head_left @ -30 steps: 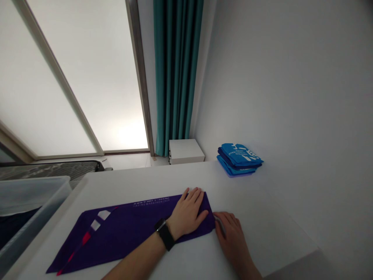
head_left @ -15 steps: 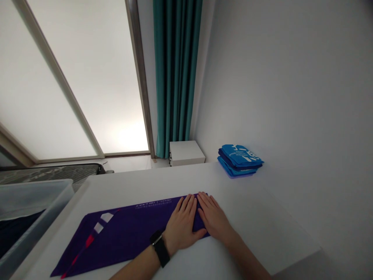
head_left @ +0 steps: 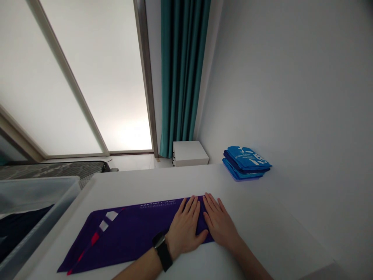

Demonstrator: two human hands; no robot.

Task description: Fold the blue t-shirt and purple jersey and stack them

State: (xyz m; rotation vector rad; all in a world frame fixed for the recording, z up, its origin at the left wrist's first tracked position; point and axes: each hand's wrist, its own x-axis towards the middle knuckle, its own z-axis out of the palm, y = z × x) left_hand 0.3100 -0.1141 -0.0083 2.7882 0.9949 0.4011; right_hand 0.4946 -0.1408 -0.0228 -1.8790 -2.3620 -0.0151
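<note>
A purple cloth (head_left: 134, 233), folded into a long flat strip, lies on the white table; it bears white "MARATHON 2024" print and a red-and-white stripe. Whether it is a bag or a garment I cannot tell. My left hand (head_left: 185, 225), with a black watch (head_left: 161, 249) on the wrist, rests flat on the cloth near its right end. Beside it, my right hand (head_left: 220, 221) is flat over the right edge of the cloth, fingers stretched forward. The fingers of both hands point away from me, and the cloth under them is hidden.
On the white table (head_left: 262, 221), a stack of folded blue cloth items (head_left: 246, 161) stands at the back right by the wall. A translucent bin (head_left: 68, 188) with dark fabric (head_left: 23, 229) is at the left. Beyond the table are a white cabinet (head_left: 190, 153) and a green curtain (head_left: 185, 77).
The view has shifted slightly, so everything appears a little further right. My right hand has slid slightly right, away from my left fingers. The cloth remains flat under both hands.
</note>
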